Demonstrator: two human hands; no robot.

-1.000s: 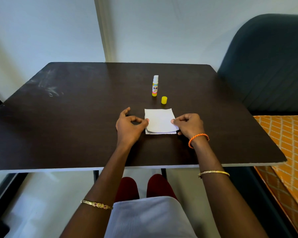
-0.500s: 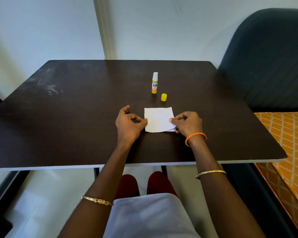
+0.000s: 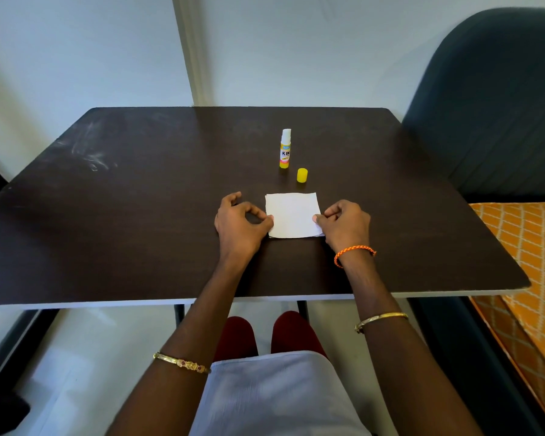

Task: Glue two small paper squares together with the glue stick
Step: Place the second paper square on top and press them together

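The left hand [image 3: 239,223] rests on the table [image 3: 139,231] with its fingers curled, and its thumb and fingertip meet the left edge of the paper squares [image 3: 291,215] at about nine o'clock of the sheet. The right hand [image 3: 343,223] mirrors it at three o'clock, thumb and forefinger pinching the right edge near the lower corner, where a sliver of the under sheet peeks out. Holding both sides this way probably keeps the two squares from sliding while their edges are matched, so the top one seats squarely on the glued face below; whether glue is already on it cannot be seen. The stack lies flat at the table's middle, just ahead of the person. At twelve o'clock from the paper stands the glue stick [image 3: 285,149], upright and uncapped, with its yellow cap [image 3: 302,175] set just beside it, between stick and paper. Both sit clear of the hands, likely parked in easy reach.
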